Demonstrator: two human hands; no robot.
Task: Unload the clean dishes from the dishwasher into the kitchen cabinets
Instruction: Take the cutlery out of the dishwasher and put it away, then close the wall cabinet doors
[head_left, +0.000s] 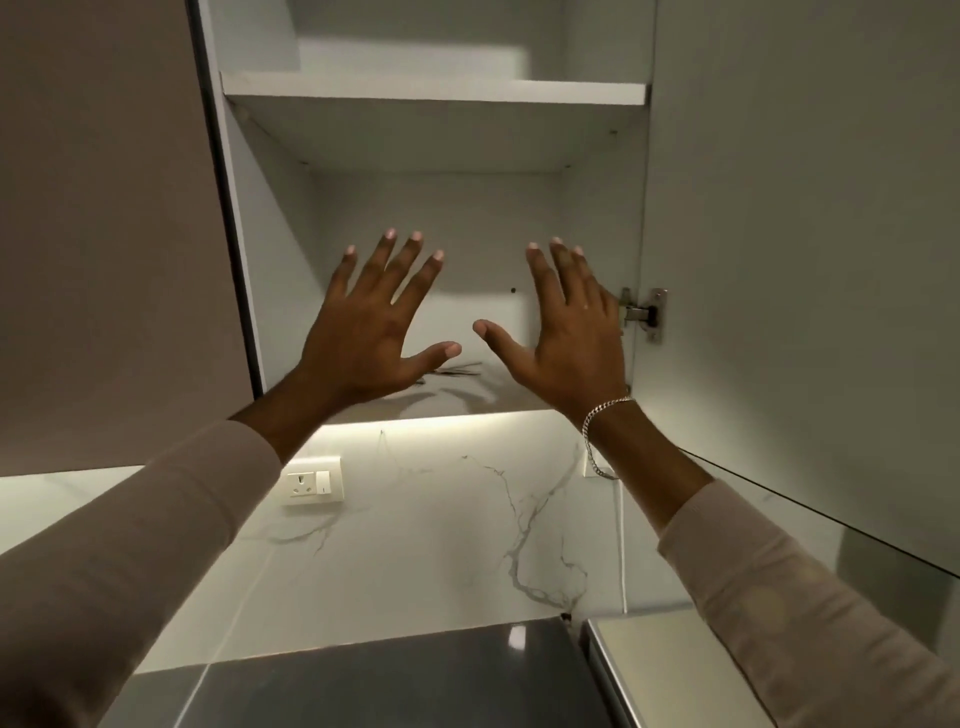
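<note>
Hands are both up in front of the open kitchen cabinet (467, 218), palms facing into it. The left hand (363, 332) has its fingers spread wide and straight and holds nothing. The right hand (566, 332) is just as flat and empty, its thumb pointing toward the left thumb across a small gap. A silver bracelet (597, 426) hangs on the right wrist.

The cabinet door (805, 260) stands swung out to the right on its metal hinge (644, 314), close behind the right hand. On the cabinet's bottom board, seen between the two thumbs, lie a few thin dark items (454, 370); I cannot tell what they are. An upper shelf (436, 93) crosses above. Below the cabinet, a wall socket (311, 480) sits on the lit marble backsplash (441, 545), over a dark countertop (415, 680).
</note>
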